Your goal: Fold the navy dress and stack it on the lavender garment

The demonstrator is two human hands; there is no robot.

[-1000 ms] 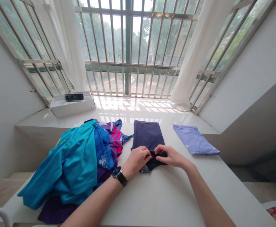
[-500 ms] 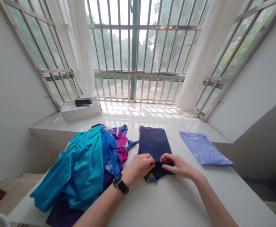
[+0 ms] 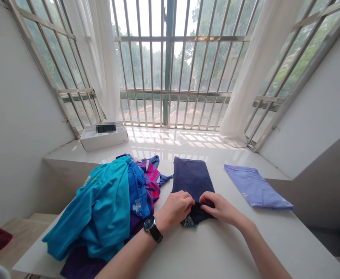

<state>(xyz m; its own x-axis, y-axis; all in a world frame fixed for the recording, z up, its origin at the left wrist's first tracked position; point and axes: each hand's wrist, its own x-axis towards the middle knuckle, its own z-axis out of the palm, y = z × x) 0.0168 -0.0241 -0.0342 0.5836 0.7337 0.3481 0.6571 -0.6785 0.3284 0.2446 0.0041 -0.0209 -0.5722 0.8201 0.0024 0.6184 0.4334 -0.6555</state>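
A dark navy garment (image 3: pixel 191 176), folded into a flat rectangle, lies on the white table (image 3: pixel 216 252). My left hand (image 3: pixel 177 207), with a watch (image 3: pixel 152 229) on its wrist, pinches the cloth at the garment's near left part. Opposite it, my right hand (image 3: pixel 220 207) has thumb and fingers closed on the cloth at the near right. Between the hands the fabric is bunched, and a grey patterned piece (image 3: pixel 188 222) shows at the near edge. The fingertips are partly hidden.
To the left is a loose heap with a turquoise garment (image 3: pixel 100 209), a blue one (image 3: pixel 137 182) and a pink-striped purple one (image 3: pixel 152 176). A folded lilac garment (image 3: pixel 258 188) lies right. An open white box (image 3: pixel 104 142) sits on the windowsill, before barred windows and white curtains (image 3: pixel 239 116).
The view has shifted slightly, so everything sits a little lower and further right. My right fingers have closed in on the cloth, nearer my left hand. The garments stay in place.
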